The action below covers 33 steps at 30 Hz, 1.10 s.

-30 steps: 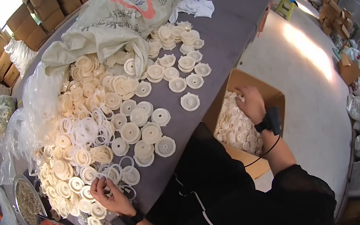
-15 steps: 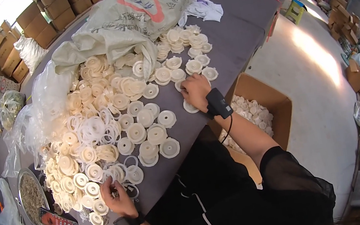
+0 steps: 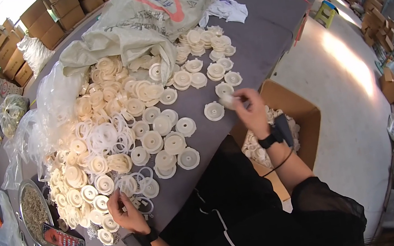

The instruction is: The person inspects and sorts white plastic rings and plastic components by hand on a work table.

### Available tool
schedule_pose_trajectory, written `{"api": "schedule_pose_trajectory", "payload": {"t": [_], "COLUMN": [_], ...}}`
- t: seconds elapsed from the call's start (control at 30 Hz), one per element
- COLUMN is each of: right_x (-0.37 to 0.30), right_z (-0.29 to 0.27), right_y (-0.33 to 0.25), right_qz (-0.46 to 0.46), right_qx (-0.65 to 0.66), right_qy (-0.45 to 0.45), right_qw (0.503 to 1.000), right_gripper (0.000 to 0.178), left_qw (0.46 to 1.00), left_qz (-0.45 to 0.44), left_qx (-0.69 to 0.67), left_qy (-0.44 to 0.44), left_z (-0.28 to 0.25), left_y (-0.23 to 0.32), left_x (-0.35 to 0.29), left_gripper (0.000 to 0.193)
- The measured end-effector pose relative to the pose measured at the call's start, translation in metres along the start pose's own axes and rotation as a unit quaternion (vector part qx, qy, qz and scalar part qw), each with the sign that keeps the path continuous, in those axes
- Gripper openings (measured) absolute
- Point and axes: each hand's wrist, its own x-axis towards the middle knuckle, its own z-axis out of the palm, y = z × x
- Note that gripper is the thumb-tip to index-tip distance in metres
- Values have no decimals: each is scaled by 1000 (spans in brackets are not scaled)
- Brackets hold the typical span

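My right hand [image 3: 252,114] pinches a cream round plastic disc [image 3: 227,101], slightly blurred, at the table's near edge. A single disc [image 3: 214,111] lies flat just left of it, and another disc [image 3: 224,89] lies just beyond. At the near left, my left hand [image 3: 128,217] rests at the pile's edge, its bent fingers and thumb slightly apart. I see nothing between them. White rings [image 3: 129,184] lie just past its fingertips, and cream discs [image 3: 110,223] lie beside it. More discs [image 3: 174,142] spread between the two hands, some overlapping, with a heap of thin white rings [image 3: 100,136] among them.
A large woven sack [image 3: 157,9] lies over the far side of the pile, near clear plastic [image 3: 51,105]. At left are a metal bowl of small grains [image 3: 34,210] and a phone [image 3: 64,239]. An open cardboard box [image 3: 303,121] of pale pieces stands below my right arm.
My right hand has moved right and toward me, lifting a disc off the table edge. The left hand has barely moved. The whole view has shifted slightly.
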Motion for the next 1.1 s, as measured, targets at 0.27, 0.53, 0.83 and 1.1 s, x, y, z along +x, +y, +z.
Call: {"api": "schedule_pose_trajectory", "payload": {"t": [0.27,0.53,0.83,1.1], "right_x": [8,39,84,66], "right_z": [-78,16,95,80], "right_y": [45,34,47,20], "right_qz": [-61,-56,-47,-173], "right_qx": [-315,-108,-344,-196], "right_qy": [-23,-120,-237,-229], "right_qw": [947,985,907,938], "right_gripper": [18,21,36,45], "left_qw": [999,998,999,998], "left_qz": [1,-6,-22,-14], "left_qx": [-34,-56,-44,-54], "left_qy": [12,3,2,16], "left_z": [5,7,4,8], "left_y": [6,13,21,14], "left_x": [1,-2,-4,1], "left_gripper": [15,10,9,10]}}
